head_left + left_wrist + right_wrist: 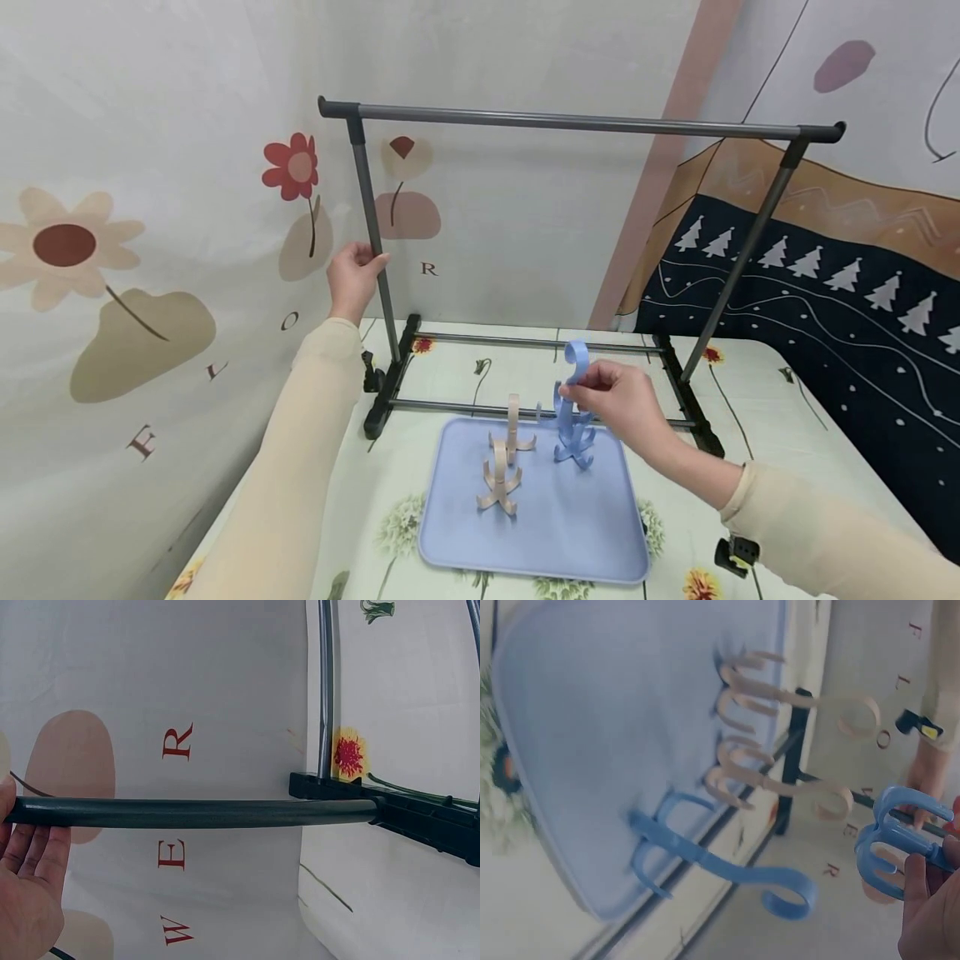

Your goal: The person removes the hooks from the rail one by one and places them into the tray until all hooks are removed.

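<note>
My left hand [354, 273] grips the left upright [372, 242] of a grey metal clothes rack; in the left wrist view the pole [195, 812] crosses my palm [26, 885]. Above the far edge of a blue tray [536, 533], my right hand [588, 385] pinches a blue multi-prong hook [574, 358] by its stem. The held hook [900, 829] shows beside my fingers [930, 900] in the right wrist view. A second blue hook [574, 443] and two beige hooks [513, 427] [498, 483] stand on the tray.
The rack's top bar [585, 122] spans the table at head height; its black feet [386, 383] and lower rails [540, 342] sit behind the tray. A floral cloth [750, 417] covers the table. Flowered wall sheets hang left and behind; a dark tree-patterned fabric [825, 300] lies right.
</note>
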### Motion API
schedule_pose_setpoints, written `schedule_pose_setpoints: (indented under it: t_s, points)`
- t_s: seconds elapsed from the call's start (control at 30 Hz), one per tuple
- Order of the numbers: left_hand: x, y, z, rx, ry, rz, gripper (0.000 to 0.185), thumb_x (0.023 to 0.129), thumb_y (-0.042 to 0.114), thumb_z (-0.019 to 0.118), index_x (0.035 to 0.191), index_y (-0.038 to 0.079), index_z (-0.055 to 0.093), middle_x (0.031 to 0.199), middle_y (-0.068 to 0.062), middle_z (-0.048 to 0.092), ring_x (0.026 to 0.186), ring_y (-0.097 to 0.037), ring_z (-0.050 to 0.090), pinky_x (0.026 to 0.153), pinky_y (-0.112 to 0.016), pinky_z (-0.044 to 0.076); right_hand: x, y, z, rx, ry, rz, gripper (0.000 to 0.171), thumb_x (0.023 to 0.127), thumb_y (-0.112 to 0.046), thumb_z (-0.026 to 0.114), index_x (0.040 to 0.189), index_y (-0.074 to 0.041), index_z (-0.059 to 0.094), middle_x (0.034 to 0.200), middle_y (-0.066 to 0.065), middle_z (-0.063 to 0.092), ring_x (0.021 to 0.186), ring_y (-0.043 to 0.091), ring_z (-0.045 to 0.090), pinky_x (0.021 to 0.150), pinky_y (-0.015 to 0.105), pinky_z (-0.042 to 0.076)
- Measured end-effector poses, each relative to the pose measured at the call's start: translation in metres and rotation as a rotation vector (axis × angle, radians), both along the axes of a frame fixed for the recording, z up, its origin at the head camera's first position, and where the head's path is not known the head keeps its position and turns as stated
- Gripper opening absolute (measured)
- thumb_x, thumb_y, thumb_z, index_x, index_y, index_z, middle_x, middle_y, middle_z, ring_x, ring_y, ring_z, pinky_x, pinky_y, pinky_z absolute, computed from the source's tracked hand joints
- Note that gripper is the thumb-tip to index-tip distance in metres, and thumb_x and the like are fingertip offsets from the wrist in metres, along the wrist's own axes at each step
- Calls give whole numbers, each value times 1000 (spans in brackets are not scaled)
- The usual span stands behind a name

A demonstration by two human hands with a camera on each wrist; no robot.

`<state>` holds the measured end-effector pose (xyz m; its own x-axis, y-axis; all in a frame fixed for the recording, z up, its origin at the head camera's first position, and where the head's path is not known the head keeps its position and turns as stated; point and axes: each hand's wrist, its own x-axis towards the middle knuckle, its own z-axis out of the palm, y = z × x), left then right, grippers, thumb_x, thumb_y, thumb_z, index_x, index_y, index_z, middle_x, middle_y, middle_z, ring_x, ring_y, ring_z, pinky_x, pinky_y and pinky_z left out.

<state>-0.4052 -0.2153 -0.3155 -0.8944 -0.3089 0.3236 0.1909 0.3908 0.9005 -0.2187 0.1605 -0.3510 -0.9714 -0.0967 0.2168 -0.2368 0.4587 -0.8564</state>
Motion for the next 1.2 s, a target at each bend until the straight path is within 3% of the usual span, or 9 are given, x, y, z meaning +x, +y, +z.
schedule_pose_setpoints:
  t_s: [0.2, 0.53, 0.9, 1.2]
  points:
    - [0, 0, -1, -1, 1, -2, 32, 97, 25, 67, 118, 2, 60, 111, -11, 63, 101, -23, 57, 91, -38, 44, 14, -4, -34, 10, -51, -16, 13, 85, -14, 80, 80, -7, 70, 74, 4, 70, 68, 18, 65, 61, 26, 54]
    - [1, -2, -1, 3, 4, 6, 30, 97, 26, 67, 115, 3, 60, 108, -10, 64, 100, -23, 57, 90, -39, 44, 23, -8, -85, 20, -93, -95, 17, 81, -9, 82, 73, -9, 67, 69, -2, 68, 64, 16, 65, 55, 24, 51]
    - [1, -6, -2, 6, 12, 8, 30, 97, 26, 67, 115, 3, 60, 108, -10, 64, 100, -22, 57, 89, -38, 44, 24, -14, -118, 25, -88, -146, 18, 77, -6, 84, 72, -9, 67, 68, -3, 67, 63, 10, 62, 56, 22, 50]
    - [0, -6, -2, 9, 5, 7, 30, 96, 25, 67, 115, 3, 60, 108, -10, 63, 100, -23, 57, 90, -39, 44, 26, -14, -128, 30, -35, -142, 21, 74, -8, 87, 75, -10, 66, 75, -4, 68, 71, 9, 66, 63, 22, 53]
